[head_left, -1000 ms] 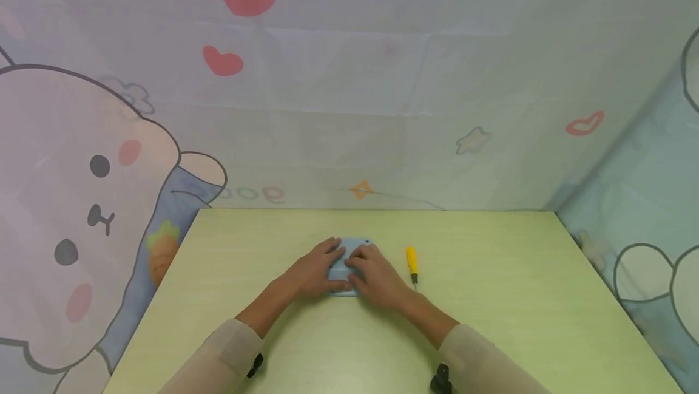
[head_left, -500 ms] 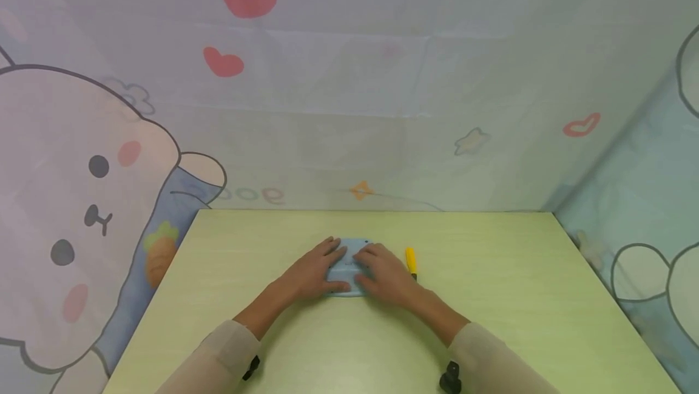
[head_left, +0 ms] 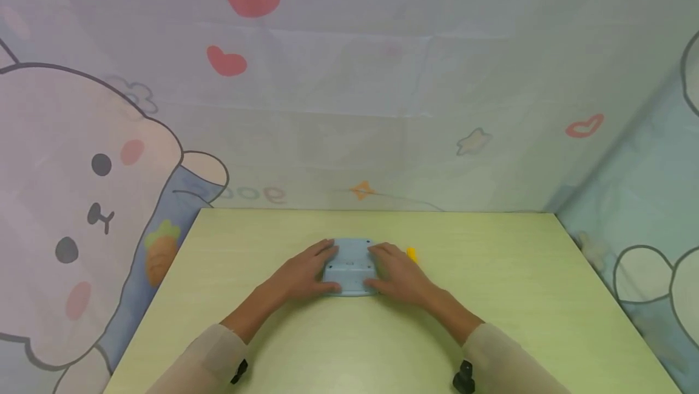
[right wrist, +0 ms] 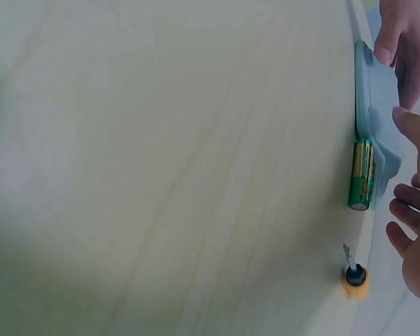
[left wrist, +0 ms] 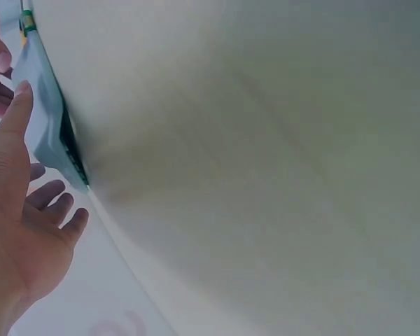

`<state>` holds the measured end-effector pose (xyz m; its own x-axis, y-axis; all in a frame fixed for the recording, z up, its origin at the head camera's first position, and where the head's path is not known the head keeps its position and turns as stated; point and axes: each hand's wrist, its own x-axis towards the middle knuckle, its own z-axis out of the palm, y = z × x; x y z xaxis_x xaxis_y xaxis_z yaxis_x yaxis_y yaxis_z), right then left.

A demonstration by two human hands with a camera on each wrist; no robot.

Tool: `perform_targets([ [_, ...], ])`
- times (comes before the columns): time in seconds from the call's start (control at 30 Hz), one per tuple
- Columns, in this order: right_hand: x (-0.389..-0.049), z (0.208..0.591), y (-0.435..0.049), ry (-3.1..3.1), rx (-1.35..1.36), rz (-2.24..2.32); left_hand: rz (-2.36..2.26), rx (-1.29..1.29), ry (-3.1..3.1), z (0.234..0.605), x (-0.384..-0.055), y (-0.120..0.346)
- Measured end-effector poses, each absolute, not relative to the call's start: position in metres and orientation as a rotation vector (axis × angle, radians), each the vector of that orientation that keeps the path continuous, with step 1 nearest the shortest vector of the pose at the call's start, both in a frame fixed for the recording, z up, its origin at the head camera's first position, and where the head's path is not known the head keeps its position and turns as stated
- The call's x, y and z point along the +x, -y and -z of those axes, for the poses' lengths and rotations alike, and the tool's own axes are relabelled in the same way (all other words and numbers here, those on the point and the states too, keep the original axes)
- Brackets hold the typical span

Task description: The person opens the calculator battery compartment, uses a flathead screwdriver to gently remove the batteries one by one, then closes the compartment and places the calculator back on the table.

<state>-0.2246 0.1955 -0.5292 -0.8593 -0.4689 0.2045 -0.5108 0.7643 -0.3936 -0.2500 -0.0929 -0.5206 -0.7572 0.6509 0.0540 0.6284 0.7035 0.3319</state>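
Observation:
A light-blue flat plastic case [head_left: 350, 263] with small dark screw holes and a raised lower section lies on the table, between both hands. At its left edge, my left hand [head_left: 307, 272] rests with fingers and thumb spread. My right hand [head_left: 401, 275] sits the same way along the right edge, thumb toward the near corner. In the right wrist view, the thumb overlaps the case [right wrist: 381, 105] and the other fingers are loosely bent beside it. A green and gold battery [right wrist: 361, 175] lies against the case's side there; the right hand hides it in the head view.
To the right lies a screwdriver [right wrist: 355, 275], its yellow handle [head_left: 412, 254] partly hidden behind the right hand in the head view. The pale yellow-green table [head_left: 491, 297] meets a printed cloth backdrop [head_left: 349, 108] at its far edge.
My right hand has moved off the case's middle to its right edge, covering more of the screwdriver. My left hand has shifted slightly left, so more of the case shows.

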Motion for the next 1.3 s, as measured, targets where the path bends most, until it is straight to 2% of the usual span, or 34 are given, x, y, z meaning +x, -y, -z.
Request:
perform_targets([
  [0.5, -0.22, 0.536, -0.211, 2.921, 0.784, -0.717, -0.487, 1.048, -2.848, 0.527, -0.248, 0.11],
  [1.3, -0.22, 0.538, -0.21, 2.98, 0.914, -0.657, -0.5, 1.066, -2.805, 0.529, -0.251, 0.114],
])
